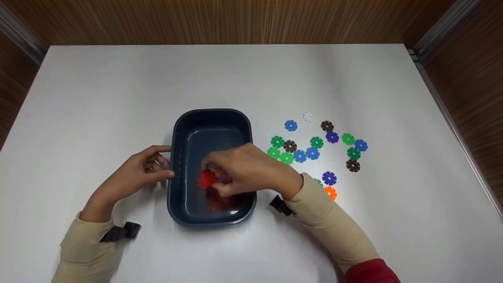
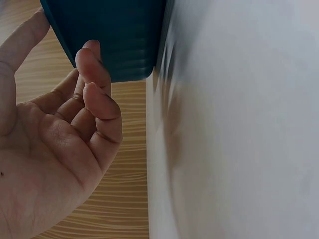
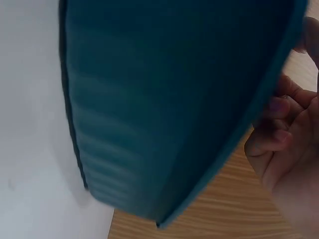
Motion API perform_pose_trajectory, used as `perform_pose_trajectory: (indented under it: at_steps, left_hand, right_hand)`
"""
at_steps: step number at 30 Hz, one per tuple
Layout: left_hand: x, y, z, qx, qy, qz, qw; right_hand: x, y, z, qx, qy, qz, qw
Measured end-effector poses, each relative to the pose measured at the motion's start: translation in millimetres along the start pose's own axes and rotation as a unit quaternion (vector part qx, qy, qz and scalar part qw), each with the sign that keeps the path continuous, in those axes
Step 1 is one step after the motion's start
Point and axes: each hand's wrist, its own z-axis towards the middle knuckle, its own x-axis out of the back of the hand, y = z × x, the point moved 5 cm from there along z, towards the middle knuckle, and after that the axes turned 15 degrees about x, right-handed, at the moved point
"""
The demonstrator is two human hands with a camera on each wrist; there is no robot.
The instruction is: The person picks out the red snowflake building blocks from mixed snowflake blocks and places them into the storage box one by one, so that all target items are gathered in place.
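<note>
A dark blue plastic tub stands on the white table. At its left side is my left hand, its index finger and thumb tip against the wall and rim, the other fingers loosely bent. My right hand reaches over the right rim into the tub, thumb and index finger apart. Red notched discs show beneath and between these fingers, some blurred. In the right wrist view, the tub wall covers part of the right hand; no disc is visible there.
Several notched flower-shaped discs in blue, green, brown, purple and white lie flat right of the tub. An orange disc is partly behind the right sleeve. A wood-grain panel borders the table's far edge.
</note>
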Motion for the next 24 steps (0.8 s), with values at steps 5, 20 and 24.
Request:
perform_pose_trajectory:
  at_steps: [5, 20, 24]
  left_hand:
    - [-0.3, -0.7, -0.3, 0.008, -0.003, -0.004, 1.0000]
    - [-0.1, 0.7, -0.3, -0.003, -0.005, -0.009, 0.9999]
    - [-0.2, 0.6, -0.9, -0.004, -0.006, -0.008, 0.9999]
  right_hand:
    - [-10, -4, 9, 0.004, -0.028, -0.011, 1.000]
    - [-31, -8, 21, 0.029, -0.076, -0.007, 0.997]
    - [-30, -4, 18, 0.019, -0.069, -0.004, 0.997]
